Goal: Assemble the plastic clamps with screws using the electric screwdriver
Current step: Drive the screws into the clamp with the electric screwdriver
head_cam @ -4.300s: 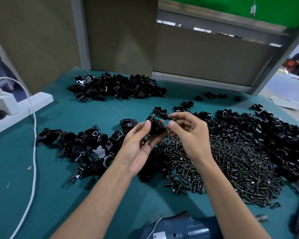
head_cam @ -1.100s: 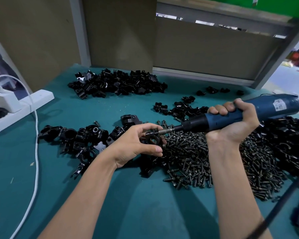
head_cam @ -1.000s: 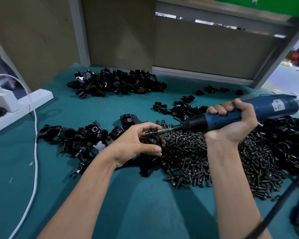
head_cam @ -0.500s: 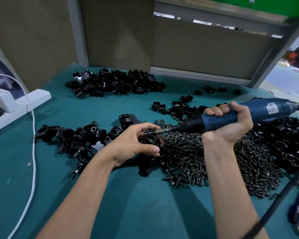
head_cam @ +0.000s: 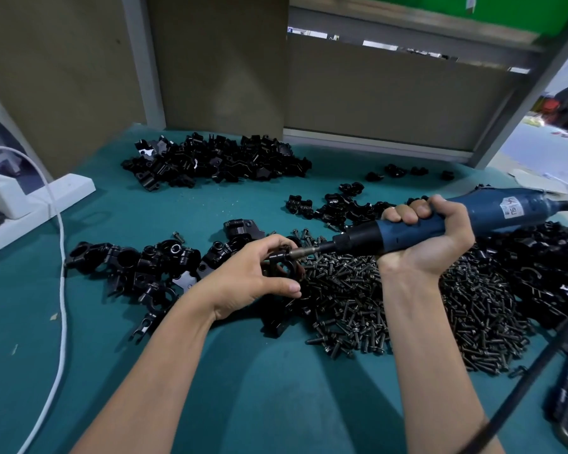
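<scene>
Work looks early, I judge: the left hand (head_cam: 250, 275) pinches one black plastic clamp (head_cam: 284, 266) at the edge of the dark metal screw pile (head_cam: 407, 306), while the right hand (head_cam: 430, 239) clenches the blue electric screwdriver (head_cam: 505, 208), bit against it. A small heap of joined clamps (head_cam: 138, 263) lies to the left; the loose black clamp halves (head_cam: 545, 257) at right are not yet assembled.

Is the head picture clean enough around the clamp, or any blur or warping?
Head view: clamp in the left hand sharp but black, little detail; edges bent by the wide angle; green panel at top smeared.
</scene>
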A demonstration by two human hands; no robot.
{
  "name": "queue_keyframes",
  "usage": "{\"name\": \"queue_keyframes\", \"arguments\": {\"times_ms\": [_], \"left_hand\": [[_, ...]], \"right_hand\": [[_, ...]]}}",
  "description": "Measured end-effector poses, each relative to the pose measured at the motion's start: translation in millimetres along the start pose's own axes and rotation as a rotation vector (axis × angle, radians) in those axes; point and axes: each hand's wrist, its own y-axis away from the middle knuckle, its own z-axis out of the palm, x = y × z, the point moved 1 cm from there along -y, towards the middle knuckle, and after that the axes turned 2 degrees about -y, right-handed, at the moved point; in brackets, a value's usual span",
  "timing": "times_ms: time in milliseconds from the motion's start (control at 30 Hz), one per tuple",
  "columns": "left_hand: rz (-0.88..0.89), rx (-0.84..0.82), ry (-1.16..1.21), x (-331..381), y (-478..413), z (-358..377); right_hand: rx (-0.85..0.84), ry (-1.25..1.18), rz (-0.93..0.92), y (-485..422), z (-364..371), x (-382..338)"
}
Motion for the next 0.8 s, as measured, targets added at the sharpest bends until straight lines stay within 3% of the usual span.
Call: {"name": "queue_keyframes", "arguments": {"times_ms": [800], "left_hand": [[-0.011,-0.017,0.039,-0.1,0.8,-1.2]], "right_hand": [[0.015,-0.005,0.001,2.3,0.1,3.2]]}}
